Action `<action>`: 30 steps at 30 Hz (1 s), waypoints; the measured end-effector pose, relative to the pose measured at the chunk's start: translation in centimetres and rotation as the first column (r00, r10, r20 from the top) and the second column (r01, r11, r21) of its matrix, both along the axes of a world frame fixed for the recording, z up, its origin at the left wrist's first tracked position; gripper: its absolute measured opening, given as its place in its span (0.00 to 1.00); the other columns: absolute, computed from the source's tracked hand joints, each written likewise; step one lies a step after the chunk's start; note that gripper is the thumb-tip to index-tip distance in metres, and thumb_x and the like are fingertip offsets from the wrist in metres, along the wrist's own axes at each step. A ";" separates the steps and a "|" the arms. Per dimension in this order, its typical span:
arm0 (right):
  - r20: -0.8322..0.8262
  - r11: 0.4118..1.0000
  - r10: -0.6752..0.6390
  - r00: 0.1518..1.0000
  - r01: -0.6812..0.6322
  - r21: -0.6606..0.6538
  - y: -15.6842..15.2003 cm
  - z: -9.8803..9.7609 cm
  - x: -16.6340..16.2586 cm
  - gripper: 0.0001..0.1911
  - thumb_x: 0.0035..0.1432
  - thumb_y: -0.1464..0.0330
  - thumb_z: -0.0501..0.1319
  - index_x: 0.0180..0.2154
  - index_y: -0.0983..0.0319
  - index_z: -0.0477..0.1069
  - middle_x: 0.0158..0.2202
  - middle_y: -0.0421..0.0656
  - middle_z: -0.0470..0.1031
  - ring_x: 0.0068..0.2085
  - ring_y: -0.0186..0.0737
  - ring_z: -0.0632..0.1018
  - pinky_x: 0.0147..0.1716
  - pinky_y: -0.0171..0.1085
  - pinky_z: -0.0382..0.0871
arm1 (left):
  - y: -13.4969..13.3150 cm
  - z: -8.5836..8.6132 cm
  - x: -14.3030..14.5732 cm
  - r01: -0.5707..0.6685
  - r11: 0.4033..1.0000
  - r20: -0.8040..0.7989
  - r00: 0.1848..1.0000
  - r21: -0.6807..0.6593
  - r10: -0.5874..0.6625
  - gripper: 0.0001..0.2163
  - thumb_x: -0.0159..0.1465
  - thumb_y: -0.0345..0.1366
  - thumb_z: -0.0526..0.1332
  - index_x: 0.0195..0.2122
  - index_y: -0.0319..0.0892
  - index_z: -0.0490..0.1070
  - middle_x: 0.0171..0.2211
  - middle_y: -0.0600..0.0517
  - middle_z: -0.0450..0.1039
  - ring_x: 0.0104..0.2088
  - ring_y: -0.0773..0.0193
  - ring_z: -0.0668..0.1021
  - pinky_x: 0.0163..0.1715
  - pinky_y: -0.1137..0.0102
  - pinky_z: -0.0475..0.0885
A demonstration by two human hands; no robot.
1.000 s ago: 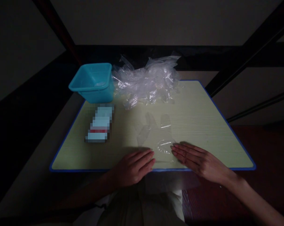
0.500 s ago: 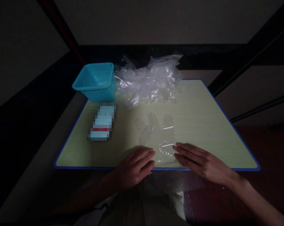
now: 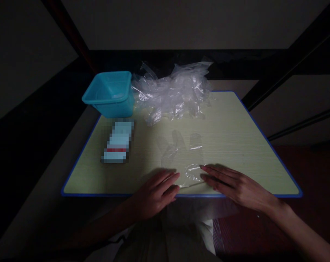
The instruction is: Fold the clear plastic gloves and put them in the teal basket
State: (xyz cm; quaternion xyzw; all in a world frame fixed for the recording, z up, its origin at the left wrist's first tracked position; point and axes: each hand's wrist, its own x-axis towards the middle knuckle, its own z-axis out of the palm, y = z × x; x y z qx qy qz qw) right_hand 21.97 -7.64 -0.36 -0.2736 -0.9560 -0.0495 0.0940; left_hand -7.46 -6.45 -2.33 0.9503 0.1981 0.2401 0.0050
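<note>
A clear disposable plastic glove lies flat on the small table, its fingers pointing away from me and its lower part close to the front edge. My left hand rests at the glove's lower left, fingers stretched out and touching the film. At its lower right, my right hand lies with fingers extended, the tips on the film's edge. Neither hand grips anything that I can see. Farther back sits a crumpled pile of clear plastic gloves.
A blue plastic basket stands at the table's back left corner. In front of it lies a phone with a blurred screen. The pale wood-look table has a blue rim. Clear plastic film hangs over my lap.
My right fingertips have shifted slightly left on the film. The left hand and the glove are almost where they were; the view has moved a little.
</note>
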 end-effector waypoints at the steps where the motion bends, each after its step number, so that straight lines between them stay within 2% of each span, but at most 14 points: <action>1: -0.001 1.000 -0.002 1.000 0.002 -0.006 0.1 0.0 0.0 0.17 0.62 0.76 0.51 0.51 0.67 0.68 0.53 0.53 0.71 0.53 0.46 0.72 0.49 0.44 0.73 | 0.0 0.0 0.0 -0.001 1.000 -0.007 1.000 -0.008 0.001 0.09 0.66 0.32 0.53 0.41 0.34 0.70 0.49 0.38 0.71 0.51 0.53 0.72 0.48 0.60 0.73; 8: -0.059 0.998 0.012 0.998 -0.015 -0.056 0.9 0.4 -0.2 0.17 0.63 0.75 0.50 0.52 0.69 0.67 0.50 0.52 0.74 0.50 0.44 0.75 0.47 0.44 0.74 | 0.2 0.9 0.0 -0.025 0.983 -0.069 0.998 -0.183 0.012 0.08 0.66 0.32 0.54 0.41 0.35 0.70 0.53 0.38 0.67 0.54 0.55 0.70 0.51 0.62 0.71; 12: -0.109 0.995 -0.019 0.994 0.009 -0.095 1.4 0.9 -0.5 0.16 0.66 0.71 0.47 0.49 0.68 0.69 0.45 0.51 0.77 0.43 0.41 0.78 0.43 0.42 0.75 | 0.5 2.0 -0.1 -0.045 0.943 -0.106 0.994 -0.331 0.011 0.09 0.66 0.31 0.54 0.41 0.36 0.72 0.54 0.38 0.66 0.55 0.56 0.70 0.51 0.64 0.70; 15: -0.131 0.992 -0.055 0.990 0.039 -0.121 1.8 1.4 -0.7 0.20 0.68 0.68 0.43 0.44 0.68 0.71 0.39 0.50 0.79 0.39 0.40 0.79 0.37 0.40 0.75 | 0.9 2.8 -0.2 -0.048 0.908 -0.127 0.992 -0.416 -0.006 0.10 0.66 0.30 0.54 0.44 0.35 0.73 0.56 0.37 0.64 0.55 0.56 0.70 0.52 0.64 0.69; 19: -0.125 0.964 -0.127 0.984 0.093 -0.248 2.5 1.8 -0.7 0.21 0.68 0.67 0.41 0.42 0.65 0.71 0.32 0.47 0.78 0.33 0.39 0.78 0.30 0.38 0.73 | 1.8 3.5 -0.2 -0.057 0.844 -0.142 0.990 -0.533 -0.024 0.11 0.66 0.30 0.53 0.44 0.36 0.74 0.58 0.39 0.62 0.55 0.58 0.70 0.52 0.65 0.68; 24: -0.146 0.921 -0.166 0.975 0.100 -0.377 3.3 2.0 -0.3 0.17 0.67 0.67 0.45 0.44 0.62 0.70 0.32 0.44 0.77 0.32 0.37 0.77 0.30 0.36 0.71 | 2.9 4.1 -0.3 -0.021 0.813 -0.132 0.989 -0.583 -0.069 0.12 0.67 0.30 0.51 0.44 0.38 0.74 0.53 0.41 0.69 0.51 0.61 0.74 0.48 0.68 0.70; 27: -0.091 0.941 -0.109 0.990 0.073 -0.330 3.2 2.1 -0.4 0.17 0.68 0.66 0.45 0.43 0.62 0.71 0.30 0.44 0.77 0.30 0.36 0.77 0.29 0.35 0.70 | 2.9 4.4 -0.2 0.005 0.810 -0.119 0.989 -0.586 -0.093 0.13 0.67 0.30 0.50 0.40 0.38 0.75 0.49 0.44 0.73 0.47 0.62 0.76 0.45 0.69 0.72; 30: -0.021 0.984 -0.031 0.999 0.026 -0.176 2.8 2.3 -0.8 0.16 0.67 0.68 0.46 0.45 0.65 0.70 0.36 0.47 0.78 0.34 0.38 0.78 0.32 0.37 0.71 | 2.6 4.5 0.0 0.019 0.823 -0.119 0.987 -0.568 -0.105 0.13 0.67 0.29 0.50 0.39 0.37 0.74 0.47 0.44 0.74 0.46 0.63 0.77 0.45 0.70 0.72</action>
